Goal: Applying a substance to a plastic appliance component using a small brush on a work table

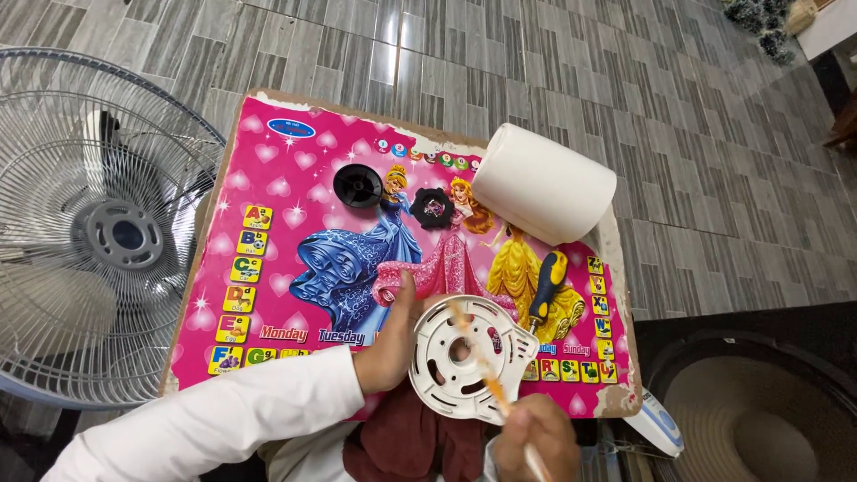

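White round plastic cover [464, 357], ribbed and slotted, sits low over the pink picture board [268, 268], tilted toward me. My left hand [393, 344] clamps its left rim, thumb up along the edge. My right hand [534, 437] is closed on a thin orange-and-white brush [486, 375]. The brush's long axis runs from my right fingers [522, 419] up and left, across the cover's centre hole. So the cover lies up-left of the right hand, touching the left one. Beyond: a blue-and-yellow screwdriver [546, 284] just right of the cover, two black caps [359, 186], a white cylinder housing [543, 183], fan grille [98, 232] far left.
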